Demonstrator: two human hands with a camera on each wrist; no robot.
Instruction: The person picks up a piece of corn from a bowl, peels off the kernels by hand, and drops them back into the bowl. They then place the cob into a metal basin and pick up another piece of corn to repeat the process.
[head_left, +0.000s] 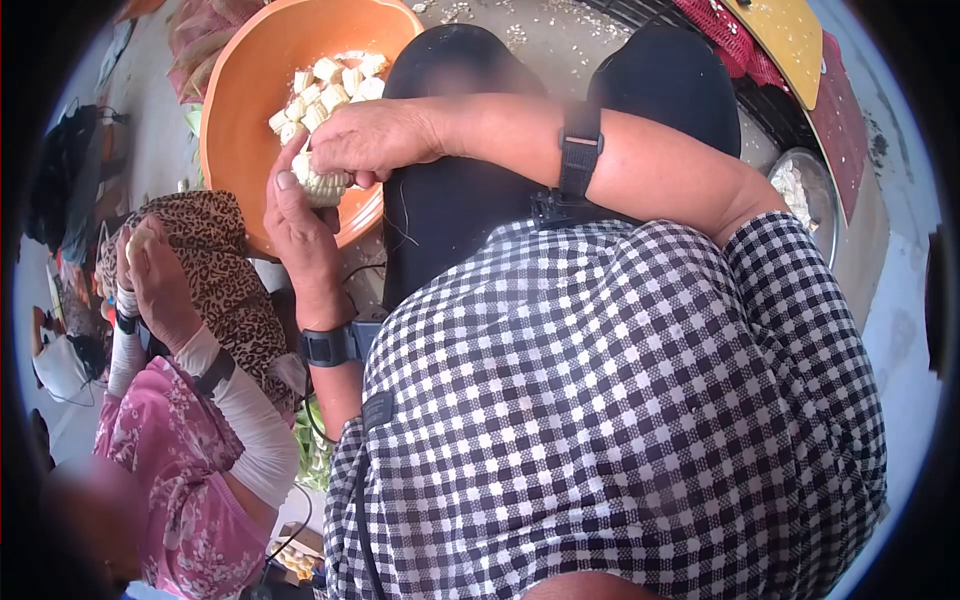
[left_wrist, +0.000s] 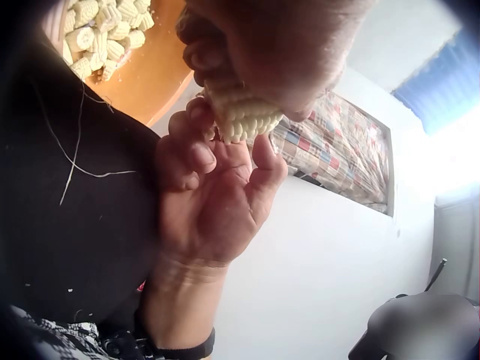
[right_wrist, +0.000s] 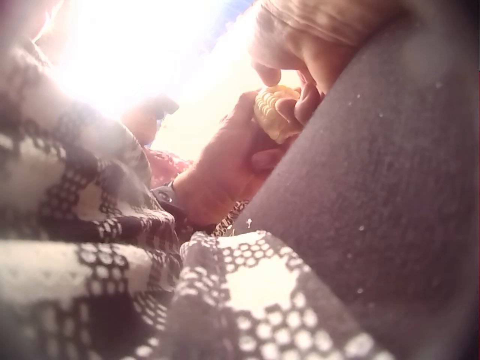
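A pale-yellow, thick-kernelled chunk of corn cob (head_left: 322, 184) sits between two bare hands beside the near right part of a wide, round orange bowl (head_left: 222, 125). The left hand (head_left: 303, 222) supports the chunk from below, its thumb on one side and its bent fingers on the other, so that the cob rests at the fingertips, above the open hollow of the palm. The right hand (head_left: 375, 137) closes over the opposite side from above, curled fingers pressed to the kernels, its knuckles hiding part of the chunk. Both grips are closed on the same piece; a band of kernels shows between them in the left wrist view.

In the bowl, short cut pieces of pale corn cob (head_left: 325, 92) lie heaped near the hands. The worker's black-trousered legs (head_left: 440, 230) are just beside the bowl, below a black-and-white checked shirt (head_left: 600, 400). A round metal bowl (head_left: 822, 205) holding pale bits stands on the worker's right, partly behind the arm. At left, a second person in a pink floral top (head_left: 185, 480) holds both hands (head_left: 160, 285) together near a leopard-print cloth (head_left: 215, 260).
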